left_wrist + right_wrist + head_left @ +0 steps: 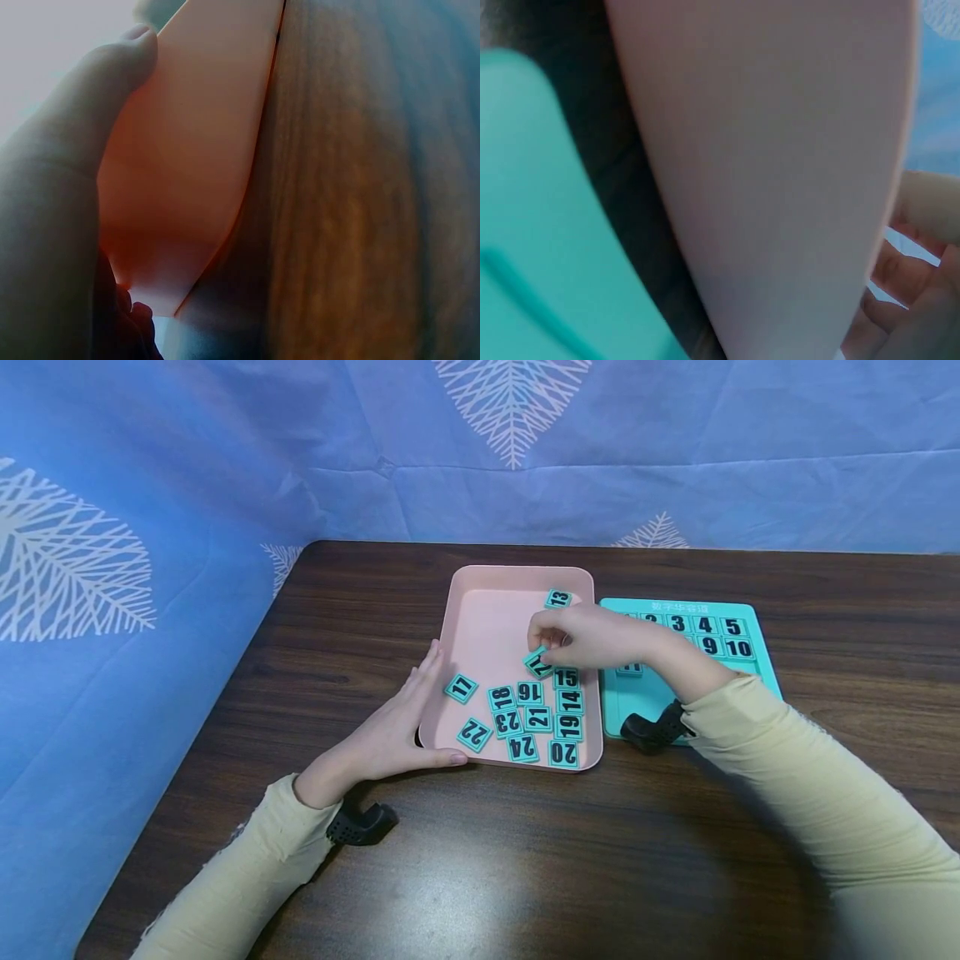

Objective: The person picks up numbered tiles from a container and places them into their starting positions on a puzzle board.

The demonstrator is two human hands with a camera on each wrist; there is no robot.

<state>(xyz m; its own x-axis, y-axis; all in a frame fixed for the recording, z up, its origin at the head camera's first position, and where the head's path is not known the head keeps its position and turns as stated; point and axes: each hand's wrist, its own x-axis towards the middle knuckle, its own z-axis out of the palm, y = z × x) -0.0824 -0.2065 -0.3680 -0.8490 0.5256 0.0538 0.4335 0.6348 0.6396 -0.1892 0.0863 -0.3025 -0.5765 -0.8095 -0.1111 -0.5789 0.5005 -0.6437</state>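
A pink tray point(487, 618) holds several teal number tiles, among them 11 point(461, 687), 22 point(474, 735), 20 point(563, 753) and 13 point(558, 599). Over its right half, my right hand point(592, 637) pinches a tilted teal tile point(536, 662) between thumb and fingers. A leading 1 shows on that tile; the fingers cover the rest. At the tray's near left corner my left hand point(386, 735) rests with straight, spread fingers along the left side. Its thumb point(124, 60) lies at the near rim. In the right wrist view the tray wall hides the tile.
Right of the tray lies a teal number board point(637, 697), with tiles such as 5 point(732, 627) and 10 point(739, 648) in its upper rows. My right forearm crosses over it. A dark wooden table point(480, 860) carries both, and a blue cloth point(375, 427) hangs behind.
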